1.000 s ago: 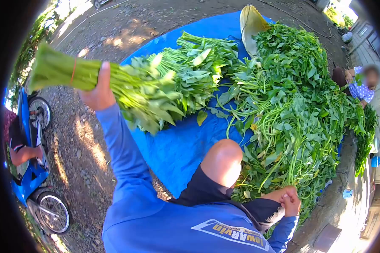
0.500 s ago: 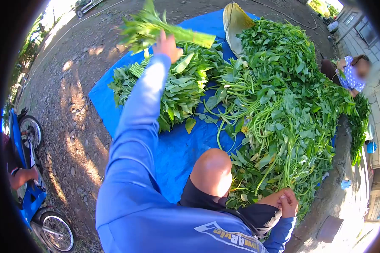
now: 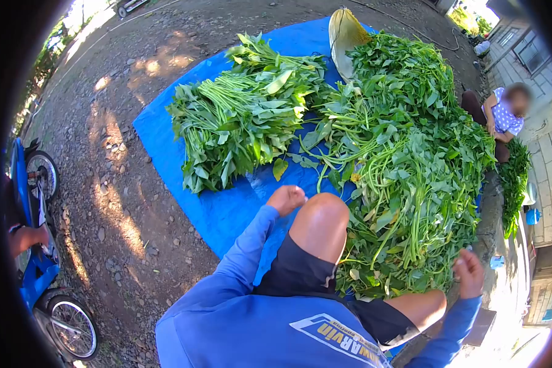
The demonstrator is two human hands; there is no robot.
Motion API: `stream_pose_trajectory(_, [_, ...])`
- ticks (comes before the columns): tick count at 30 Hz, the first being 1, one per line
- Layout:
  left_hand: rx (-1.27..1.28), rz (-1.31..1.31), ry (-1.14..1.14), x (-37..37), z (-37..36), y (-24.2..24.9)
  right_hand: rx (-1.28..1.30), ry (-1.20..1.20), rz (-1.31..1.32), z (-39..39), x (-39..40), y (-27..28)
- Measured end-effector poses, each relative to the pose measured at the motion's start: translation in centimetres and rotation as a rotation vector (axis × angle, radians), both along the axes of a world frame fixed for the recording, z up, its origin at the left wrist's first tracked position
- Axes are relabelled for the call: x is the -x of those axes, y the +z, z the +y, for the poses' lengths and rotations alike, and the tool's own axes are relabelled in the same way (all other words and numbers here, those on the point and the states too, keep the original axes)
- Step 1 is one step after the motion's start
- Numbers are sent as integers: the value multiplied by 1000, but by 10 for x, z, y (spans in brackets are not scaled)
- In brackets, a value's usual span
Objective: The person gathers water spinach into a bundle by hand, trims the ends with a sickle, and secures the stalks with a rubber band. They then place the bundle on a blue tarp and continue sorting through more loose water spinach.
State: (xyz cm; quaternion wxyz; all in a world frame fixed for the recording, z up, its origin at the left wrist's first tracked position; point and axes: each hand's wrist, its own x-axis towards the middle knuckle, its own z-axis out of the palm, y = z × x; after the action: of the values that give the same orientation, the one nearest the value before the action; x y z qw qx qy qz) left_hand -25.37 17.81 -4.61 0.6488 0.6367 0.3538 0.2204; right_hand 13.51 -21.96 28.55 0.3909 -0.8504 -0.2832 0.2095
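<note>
My left hand (image 3: pixel 287 200) is beside my bent knee, above the blue tarp (image 3: pixel 208 211), its fingers curled and holding nothing visible. Over at the lower right, my right hand (image 3: pixel 468 271) is raised near the edge of the leaf heap, fingers curled, with too little detail to tell what they hold. Bundled leafy stems (image 3: pixel 233 113) lie stacked on the tarp's left part. A large loose heap of green leaves and stems (image 3: pixel 411 159) spreads to the right, with a yellow leaf (image 3: pixel 279 168) between the two piles.
A yellowish sack (image 3: pixel 345 43) stands at the tarp's back edge. A person in a dotted top (image 3: pixel 506 113) sits at the right near more greens (image 3: pixel 515 184). A blue motorcycle (image 3: pixel 40 276) and part of another person are at the left. Stony ground borders the tarp.
My left hand has let go of the green bundle, which now lies on the stack, and has come back to my knee. My right hand has moved right, off my leg.
</note>
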Motion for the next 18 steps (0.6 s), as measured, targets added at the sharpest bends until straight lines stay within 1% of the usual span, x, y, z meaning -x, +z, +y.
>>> stream_pose_trajectory(3, [-133, -28, 96, -3, 33, 26, -10, 148, -97, 22, 8, 26])
stream_pose_trajectory(4, [-118, -80, 125, -4, 40, 45, -13, 188, -120, 28, 16, 34])
stream_pose_trajectory(7, [-140, -188, 182, -3, 35, 133, 71, 346, -59, 40, 40, 56])
stream_pose_trajectory(9, [-149, -223, 211, -2, 29, 161, 110, 384, -17, 43, 30, 49])
stream_pose_trajectory(10, [-278, -297, 166, 2, 34, 160, 120, 372, -13, 39, 21, 42])
stream_pose_trajectory(11, [-256, -266, 162, 5, 18, 197, 154, 358, -19, 33, 5, 29])
stream_pose_trajectory(12, [-158, -203, 213, 3, 2, 231, 232, 373, -90, 31, -2, 29])
stream_pose_trajectory(13, [-211, -218, 284, -5, -4, 240, 201, 393, -199, 22, -22, 13])
stream_pose_trajectory(14, [-275, -252, 295, -8, -11, 253, 230, 413, -200, 20, -37, 6])
stream_pose_trajectory(15, [-331, -273, 275, -13, -21, 275, 237, 397, -278, 20, -49, 3])
stream_pose_trajectory(16, [-288, -309, 272, -23, -30, 293, 256, 379, -256, 17, -77, -11])
stream_pose_trajectory(18, [-326, -292, 245, -49, -41, 315, 326, 322, -211, 14, -116, -31])
